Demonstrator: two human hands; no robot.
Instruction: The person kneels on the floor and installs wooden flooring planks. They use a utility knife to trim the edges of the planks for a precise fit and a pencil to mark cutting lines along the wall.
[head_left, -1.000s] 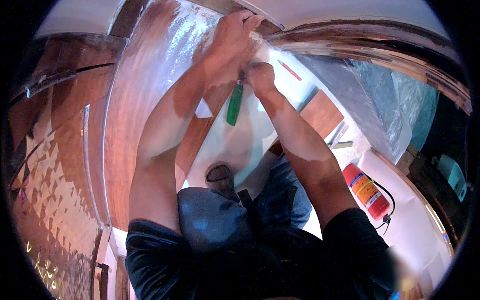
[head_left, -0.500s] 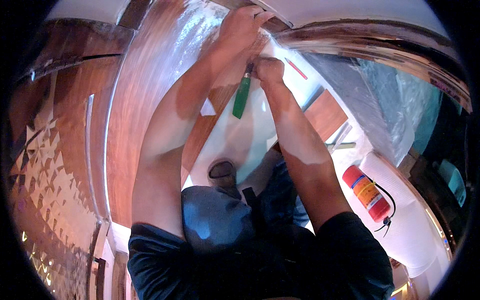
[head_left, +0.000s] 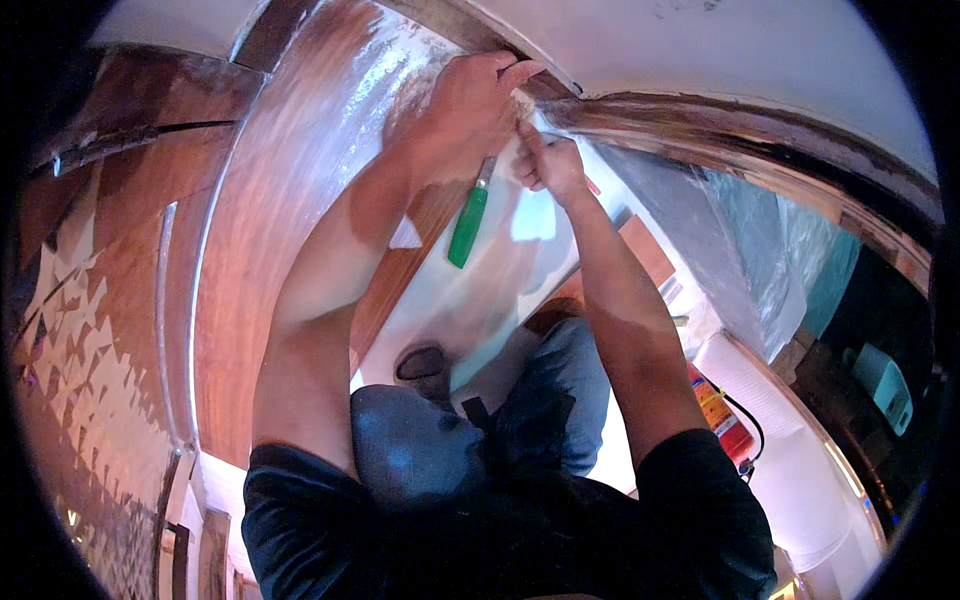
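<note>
Left hand [head_left: 470, 105] fingers now grip the green-handled tool [head_left: 468, 222] lower on the wood panel [head_left: 290, 200]; right hand [head_left: 548, 165] pinches film beside.

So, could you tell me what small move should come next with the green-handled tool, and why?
Probably slide the green-handled tool a little further along the seam under the dark wooden trim. The left hand holds its working end at that edge, the right hand pinches clear film beside it, and film still covers the panel.
</note>
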